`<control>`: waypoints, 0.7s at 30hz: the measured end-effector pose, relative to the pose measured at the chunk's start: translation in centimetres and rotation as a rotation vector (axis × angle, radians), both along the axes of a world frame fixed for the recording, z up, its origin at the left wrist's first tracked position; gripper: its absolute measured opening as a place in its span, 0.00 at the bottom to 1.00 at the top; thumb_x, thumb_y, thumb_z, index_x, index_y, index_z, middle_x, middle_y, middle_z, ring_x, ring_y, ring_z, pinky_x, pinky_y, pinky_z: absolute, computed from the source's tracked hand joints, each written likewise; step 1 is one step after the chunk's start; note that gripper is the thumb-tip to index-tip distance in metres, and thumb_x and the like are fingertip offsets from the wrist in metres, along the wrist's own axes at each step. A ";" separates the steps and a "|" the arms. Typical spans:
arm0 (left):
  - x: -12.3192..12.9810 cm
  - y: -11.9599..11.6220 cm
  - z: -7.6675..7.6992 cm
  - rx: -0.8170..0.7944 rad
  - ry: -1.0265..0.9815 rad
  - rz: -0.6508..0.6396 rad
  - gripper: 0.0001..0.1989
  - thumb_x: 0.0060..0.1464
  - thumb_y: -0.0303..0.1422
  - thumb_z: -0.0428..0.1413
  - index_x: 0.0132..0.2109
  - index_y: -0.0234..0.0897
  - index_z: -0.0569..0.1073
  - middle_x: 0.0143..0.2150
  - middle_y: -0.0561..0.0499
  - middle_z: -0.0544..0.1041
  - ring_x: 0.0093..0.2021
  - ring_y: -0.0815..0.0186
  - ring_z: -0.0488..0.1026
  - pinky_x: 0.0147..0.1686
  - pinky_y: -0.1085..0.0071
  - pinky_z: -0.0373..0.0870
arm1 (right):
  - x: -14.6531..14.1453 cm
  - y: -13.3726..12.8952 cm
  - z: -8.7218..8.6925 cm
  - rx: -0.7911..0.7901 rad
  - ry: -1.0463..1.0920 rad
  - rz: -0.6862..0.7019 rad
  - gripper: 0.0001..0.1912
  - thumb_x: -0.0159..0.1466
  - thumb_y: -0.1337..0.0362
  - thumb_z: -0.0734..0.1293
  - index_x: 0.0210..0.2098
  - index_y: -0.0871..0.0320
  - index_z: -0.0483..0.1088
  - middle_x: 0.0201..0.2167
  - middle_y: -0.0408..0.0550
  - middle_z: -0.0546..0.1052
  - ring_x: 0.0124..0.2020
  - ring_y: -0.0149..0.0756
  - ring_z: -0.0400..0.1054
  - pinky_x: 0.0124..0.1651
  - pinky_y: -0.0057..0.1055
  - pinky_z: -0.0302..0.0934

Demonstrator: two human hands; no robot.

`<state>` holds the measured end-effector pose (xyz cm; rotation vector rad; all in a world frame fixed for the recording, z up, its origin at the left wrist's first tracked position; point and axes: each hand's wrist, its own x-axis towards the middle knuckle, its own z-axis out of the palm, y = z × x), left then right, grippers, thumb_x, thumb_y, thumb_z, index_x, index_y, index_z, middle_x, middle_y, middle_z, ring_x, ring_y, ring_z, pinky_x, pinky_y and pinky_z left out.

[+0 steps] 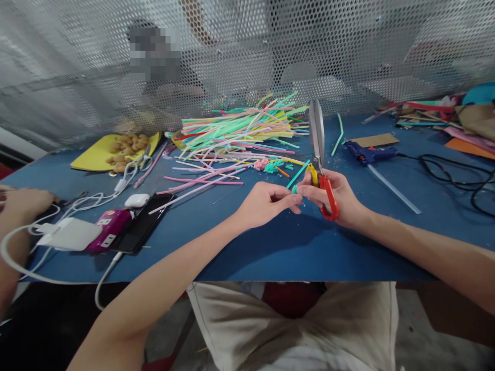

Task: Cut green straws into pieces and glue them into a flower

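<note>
My right hand (340,196) is wrapped round a pair of scissors (317,134), with red and yellow handles and blades pointing up and away from me. Its thumb and fingertips also meet a short teal pipe cleaner (294,189). My left hand (268,203) reaches in from the left, its fingertips pinched together at that same teal piece. A longer teal strip (297,174) slants up just behind the fingers; whether it joins the held piece I cannot tell. Small cut pink pieces (260,164) and cut teal pieces (274,166) lie in little heaps beyond my hands.
A large pile of coloured pipe cleaners (240,123) lies at the back against a perforated metal screen (240,56). On the right is a blue glue gun (365,153) with its cord. To the left are a phone (145,224), a charger (73,233) and another person's hand (27,203).
</note>
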<state>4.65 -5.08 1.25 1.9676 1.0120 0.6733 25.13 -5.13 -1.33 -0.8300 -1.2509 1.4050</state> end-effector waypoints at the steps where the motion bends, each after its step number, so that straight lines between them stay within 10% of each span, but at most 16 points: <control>1: 0.0 -0.1 0.0 0.004 0.009 0.003 0.23 0.64 0.50 0.57 0.36 0.35 0.86 0.28 0.48 0.82 0.22 0.73 0.60 0.23 0.73 0.52 | 0.0 0.0 0.0 -0.004 0.005 0.012 0.20 0.52 0.57 0.82 0.36 0.55 0.72 0.29 0.39 0.75 0.18 0.22 0.56 0.19 0.28 0.50; 21: 0.2 -0.2 -0.4 0.015 -0.003 -0.047 0.22 0.66 0.46 0.56 0.35 0.34 0.85 0.32 0.48 0.84 0.25 0.71 0.68 0.26 0.72 0.57 | 0.1 -0.2 0.0 0.071 -0.068 0.083 0.20 0.54 0.56 0.81 0.37 0.56 0.71 0.29 0.43 0.78 0.20 0.25 0.60 0.22 0.28 0.53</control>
